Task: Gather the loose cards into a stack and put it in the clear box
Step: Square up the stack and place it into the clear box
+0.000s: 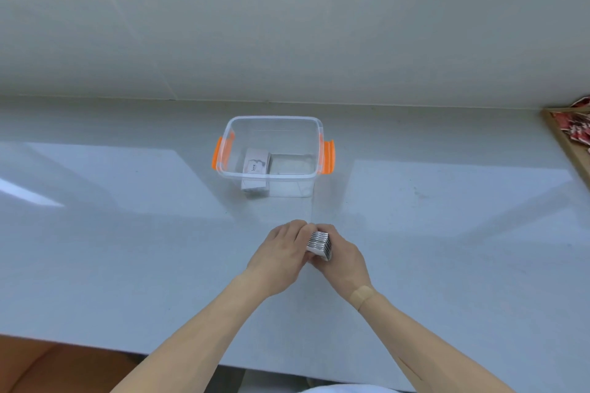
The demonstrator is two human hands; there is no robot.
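A stack of white cards stands on edge on the pale counter, squeezed between both my hands. My left hand presses its left side and my right hand wraps its right side, fingers curled over the far end. Straight beyond, a hand's length away, sits the clear box with orange side latches and no lid. Inside it, at the left of the bottom, lies another small pile of cards with the word "love" on top.
A wooden tray with red and white packets sits at the counter's far right edge. A wall and window frame rise behind the counter. The counter's near edge runs under my forearms.
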